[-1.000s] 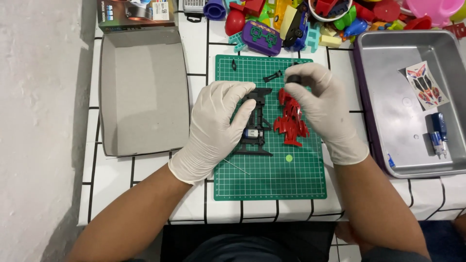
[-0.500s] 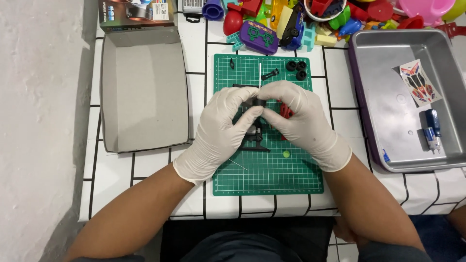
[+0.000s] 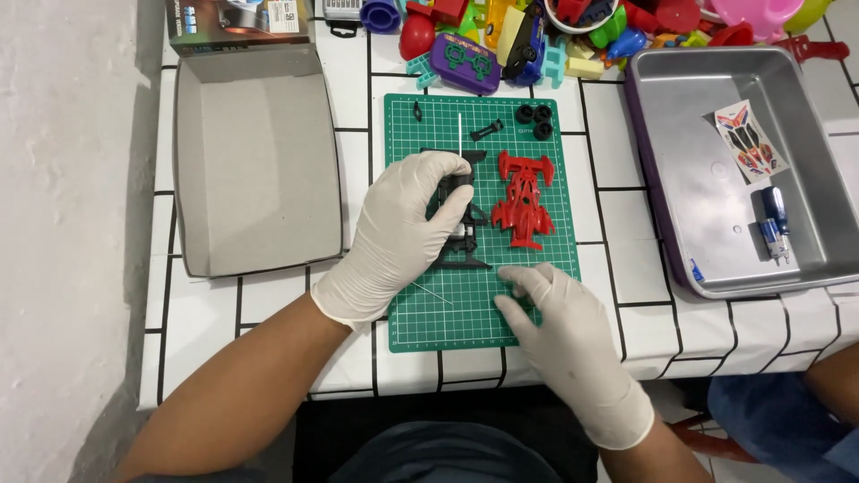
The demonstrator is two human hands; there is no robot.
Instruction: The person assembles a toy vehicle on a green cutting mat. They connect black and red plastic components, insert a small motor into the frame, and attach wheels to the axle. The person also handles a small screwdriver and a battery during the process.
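Left hand grips black car frame on green mat; right hand open, flat beside red car shell.

On the cutting mat, the car body lies at three o'clock of the chassis; the tray sits farther toward three.

A black plastic toy-car chassis lies flat on the green gridded cutting mat, partly covered by the gloved left hand, with a glossy red plastic car body shell just beside it.
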